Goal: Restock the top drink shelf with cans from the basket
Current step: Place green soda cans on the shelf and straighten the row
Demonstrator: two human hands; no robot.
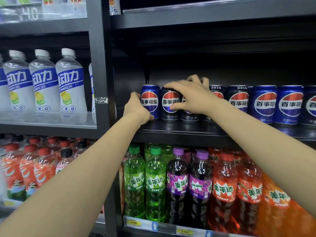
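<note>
A row of Pepsi cans stands along the front of a black shelf (179, 129). My left hand (136, 108) grips the leftmost blue can (150, 98) from its left side. Beside it stands a dark can (170, 103), then a second dark can (185, 115) mostly hidden behind my right hand (191, 96). That hand reaches over both dark cans: its fingers curl over their tops and its thumb lies across their fronts. More dark cans (238, 100) and blue cans (265, 103) continue to the right. The basket is out of view.
Behind the cans the shelf is dark and deep. Below it stand green (135, 182), purple (177, 183) and orange soda bottles (224, 190). The left bay holds white sports-drink bottles (44, 82) above red-capped bottles (29, 168). A black upright post (102, 65) divides the bays.
</note>
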